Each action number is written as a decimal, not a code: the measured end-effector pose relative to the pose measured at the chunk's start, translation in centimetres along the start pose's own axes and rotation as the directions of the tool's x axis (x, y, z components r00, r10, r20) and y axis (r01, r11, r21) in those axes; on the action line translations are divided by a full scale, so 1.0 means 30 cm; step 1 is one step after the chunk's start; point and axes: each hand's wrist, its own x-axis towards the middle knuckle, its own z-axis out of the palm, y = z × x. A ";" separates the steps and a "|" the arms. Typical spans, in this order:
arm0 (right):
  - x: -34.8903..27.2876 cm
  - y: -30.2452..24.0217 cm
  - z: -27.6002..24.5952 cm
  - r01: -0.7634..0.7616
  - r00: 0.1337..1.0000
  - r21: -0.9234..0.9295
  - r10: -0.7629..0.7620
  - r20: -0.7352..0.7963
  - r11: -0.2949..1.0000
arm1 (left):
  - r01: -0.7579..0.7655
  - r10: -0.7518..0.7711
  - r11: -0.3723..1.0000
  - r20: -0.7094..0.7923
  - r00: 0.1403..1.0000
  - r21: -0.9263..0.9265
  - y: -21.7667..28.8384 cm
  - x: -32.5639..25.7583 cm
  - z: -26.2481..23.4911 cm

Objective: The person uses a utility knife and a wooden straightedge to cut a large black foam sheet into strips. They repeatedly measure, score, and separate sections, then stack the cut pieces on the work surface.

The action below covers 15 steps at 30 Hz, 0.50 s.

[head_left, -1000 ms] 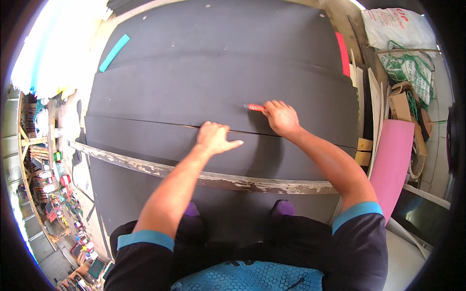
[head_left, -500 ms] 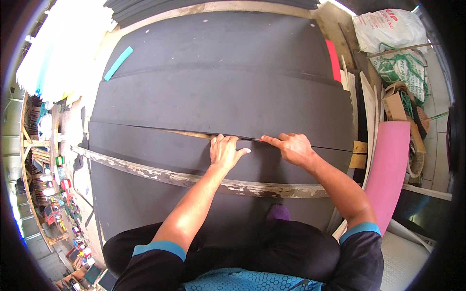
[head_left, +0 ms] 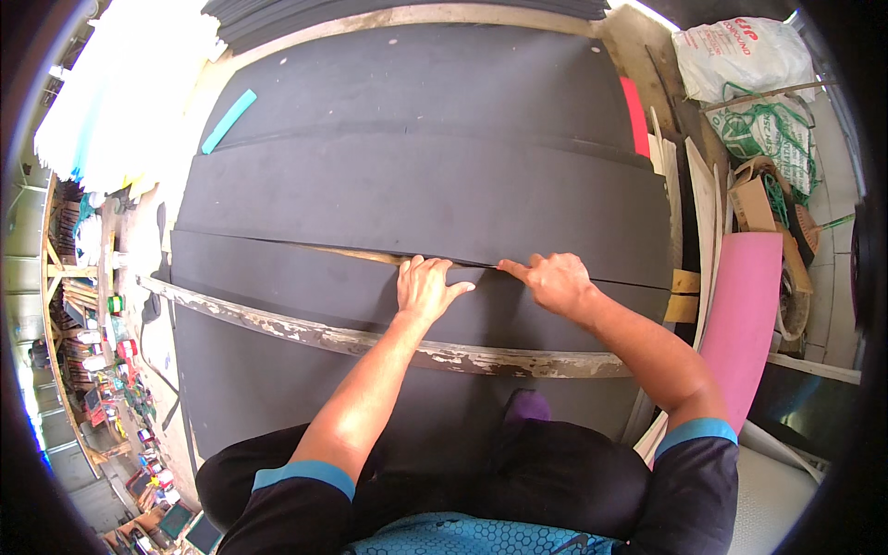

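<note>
A large black foam-like sheet (head_left: 416, 190) lies before me, split from a nearer black strip (head_left: 268, 277) by a long slit that runs left to right. The slit gapes left of centre and shows a tan layer beneath. Palm down, my left hand (head_left: 425, 289) rests on the near strip with its fingertips at the slit and its thumb spread. My right hand (head_left: 558, 282) is closed, its index finger stretched along the slit to the right. Something thin and dark juts from that fingertip; most of it is hidden in the hand.
A long, worn straightedge with peeling paint (head_left: 370, 342) crosses the sheets nearer to me. A teal strip (head_left: 228, 121) and a red strip (head_left: 635, 116) lie at the far sides. Right stand a pink sheet (head_left: 737, 324) and white sacks (head_left: 740, 60). Tools and jars clutter the left.
The view has shifted very slightly. Both hands stay at almost the same places on the slit, while my right elbow has moved a little outward.
</note>
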 end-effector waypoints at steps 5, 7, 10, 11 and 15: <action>-0.075 0.068 -0.009 -0.025 0.996 -0.051 0.029 0.084 0.998 | 0.013 -0.012 1.000 0.059 0.998 -0.023 -0.006 0.001 -0.014; -0.129 0.115 -0.008 -0.032 0.995 -0.074 0.038 0.092 0.997 | 0.020 -0.018 1.000 0.099 0.995 -0.013 -0.011 0.010 -0.015; -0.215 0.193 0.016 -0.091 0.983 -0.106 0.107 0.152 0.990 | 0.023 -0.021 1.000 0.131 0.991 -0.013 -0.017 0.009 -0.025; -0.247 0.222 0.019 -0.107 0.976 -0.116 0.126 0.176 0.988 | 0.022 -0.020 1.000 0.136 0.991 -0.014 -0.019 0.009 -0.033; -0.405 0.368 0.051 -0.157 0.954 -0.209 0.202 0.219 0.965 | 0.015 -0.011 0.999 0.146 0.989 -0.029 -0.015 0.014 -0.045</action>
